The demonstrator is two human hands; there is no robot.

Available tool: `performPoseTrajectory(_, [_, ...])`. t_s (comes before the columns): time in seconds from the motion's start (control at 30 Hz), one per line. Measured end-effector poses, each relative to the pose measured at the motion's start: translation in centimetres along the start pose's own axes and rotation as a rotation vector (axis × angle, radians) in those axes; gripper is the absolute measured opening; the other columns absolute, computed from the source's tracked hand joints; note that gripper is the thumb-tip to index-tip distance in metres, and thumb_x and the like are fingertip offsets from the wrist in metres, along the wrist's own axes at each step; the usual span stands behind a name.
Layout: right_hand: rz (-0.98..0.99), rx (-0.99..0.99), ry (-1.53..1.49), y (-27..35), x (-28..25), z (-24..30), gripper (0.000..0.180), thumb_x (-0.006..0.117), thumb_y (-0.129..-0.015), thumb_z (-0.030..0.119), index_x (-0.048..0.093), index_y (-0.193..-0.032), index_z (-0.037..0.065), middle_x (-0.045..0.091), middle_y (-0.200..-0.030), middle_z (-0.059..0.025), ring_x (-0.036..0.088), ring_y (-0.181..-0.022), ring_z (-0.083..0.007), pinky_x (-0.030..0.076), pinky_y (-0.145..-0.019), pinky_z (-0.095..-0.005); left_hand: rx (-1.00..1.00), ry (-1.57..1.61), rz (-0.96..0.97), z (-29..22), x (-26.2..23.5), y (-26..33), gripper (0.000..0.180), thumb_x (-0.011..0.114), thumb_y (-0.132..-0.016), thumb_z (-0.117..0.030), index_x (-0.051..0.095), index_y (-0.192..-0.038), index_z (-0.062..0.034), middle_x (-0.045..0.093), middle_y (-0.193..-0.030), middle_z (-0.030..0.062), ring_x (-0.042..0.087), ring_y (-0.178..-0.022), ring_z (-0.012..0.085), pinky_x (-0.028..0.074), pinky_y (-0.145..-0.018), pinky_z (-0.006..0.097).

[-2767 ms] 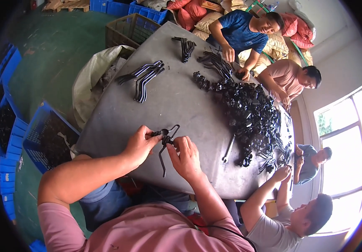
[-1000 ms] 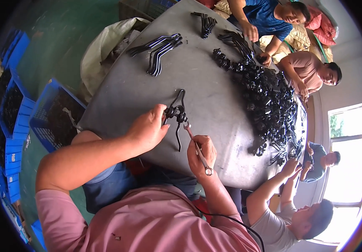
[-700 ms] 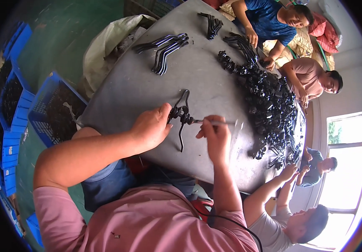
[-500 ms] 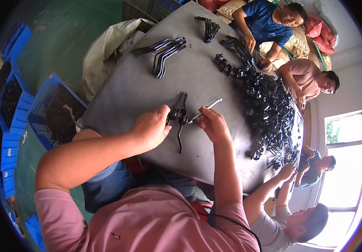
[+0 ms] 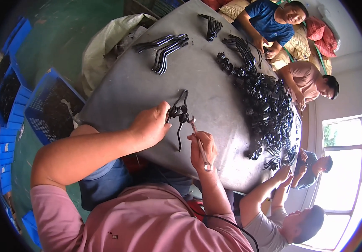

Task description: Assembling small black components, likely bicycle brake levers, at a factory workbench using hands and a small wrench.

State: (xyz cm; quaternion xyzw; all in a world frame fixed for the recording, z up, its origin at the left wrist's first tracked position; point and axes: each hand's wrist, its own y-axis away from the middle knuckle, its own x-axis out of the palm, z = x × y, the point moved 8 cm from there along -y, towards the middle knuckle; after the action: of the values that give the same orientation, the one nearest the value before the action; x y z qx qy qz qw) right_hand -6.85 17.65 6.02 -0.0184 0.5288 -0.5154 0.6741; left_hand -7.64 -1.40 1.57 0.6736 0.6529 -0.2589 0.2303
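My left hand [image 5: 149, 126] is closed around one end of a black metal clamp assembly [image 5: 179, 111] just above the grey table. A bent black rod loop stands up from it, and a thin rod hangs down toward me. In my right hand [image 5: 204, 152] is a silver wrench [image 5: 201, 150], its shaft lying across the fingers. The wrench's open end points up beside the clamp; whether it touches cannot be made out. Its ring end points back toward my wrist. My left fingers hide part of the assembly.
Bent black rods [image 5: 164, 52] lie on the table's [image 5: 126, 92] far left. A large heap of black metal parts [image 5: 269, 109] covers its right side. Blue crates [image 5: 30, 98] and a white sack [image 5: 97, 50] stand at the left. Several co-workers sit along the far and right edges.
The wrench has turned in my right hand: its shaft pointed up and right away from the clamp, and now runs down toward my wrist. My right hand moved slightly nearer me.
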Motion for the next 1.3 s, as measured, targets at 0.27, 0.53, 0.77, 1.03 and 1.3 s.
performPoseTrajectory(0.27, [0.072, -0.101, -0.006, -0.2, 0.4, 1.1, 0.034, 0.072, -0.083, -0.008, 0.055, -0.112, 0.001, 0.067, -0.093, -0.015, 0.065, -0.075, -0.0333, 0.053, -0.068, -0.0425, -0.006, -0.017, -0.005, 0.3, 0.3, 0.2, 0.048, 0.074, -0.09, -0.014, 0.045, -0.127, -0.001, 0.07, -0.106, 0.0182, 0.07, -0.097, 0.0391, 0.055, -0.083, 0.048])
performPoseTrajectory(0.53, [0.079, 0.328, -0.148, -2.8, 0.0, -1.6, 0.005, 0.063, -0.099, 0.003, 0.061, -0.103, 0.001, 0.066, -0.084, -0.0137, 0.069, -0.068, -0.0261, 0.054, -0.063, -0.0378, -0.091, 0.022, 0.077, -0.2, 0.6, -0.3, 0.045, 0.072, -0.089, -0.008, 0.044, -0.124, -0.0013, 0.068, -0.104, 0.0198, 0.07, -0.093, 0.0387, 0.055, -0.08, 0.049])
performPoseTrajectory(0.77, [0.234, 0.701, -0.401, -7.5, 1.7, -5.7, 0.021, 0.058, -0.106, 0.02, 0.062, -0.102, 0.0, 0.061, -0.072, -0.0058, 0.058, -0.056, -0.012, 0.047, -0.054, -0.0291, 0.034, 0.079, -0.03, -0.2, 1.5, -0.3, 0.043, 0.072, -0.088, -0.007, 0.043, -0.119, -0.0017, 0.068, -0.102, 0.0198, 0.069, -0.09, 0.0403, 0.054, -0.079, 0.05])
performPoseTrajectory(1.03, [-0.068, 0.599, -0.159, -2.8, -2.0, -9.3, 0.035, 0.062, -0.105, 0.034, 0.055, -0.085, 0.006, 0.052, -0.065, -0.0056, 0.05, -0.058, -0.0166, 0.042, -0.056, -0.0347, -0.213, 0.605, -0.15, 3.0, -3.9, 1.3, 0.044, 0.069, -0.088, -0.011, 0.052, -0.126, 0.001, 0.067, -0.091, 0.0099, 0.065, -0.077, 0.0189, 0.053, -0.069, 0.035])
performPoseTrajectory(1.3, [0.098, 0.555, 0.575, 3.1, -8.5, -15.8, 0.029, 0.071, -0.093, 0.035, 0.064, -0.086, 0.008, 0.069, -0.085, -0.0146, 0.068, -0.079, -0.0388, 0.053, -0.073, -0.0498, -0.27, 0.674, -0.713, 13.8, -21.5, 11.2, 0.034, 0.066, -0.094, -0.009, 0.057, -0.126, -0.0051, 0.064, -0.1, 0.0029, 0.053, -0.077, 0.008, 0.045, -0.066, 0.025])
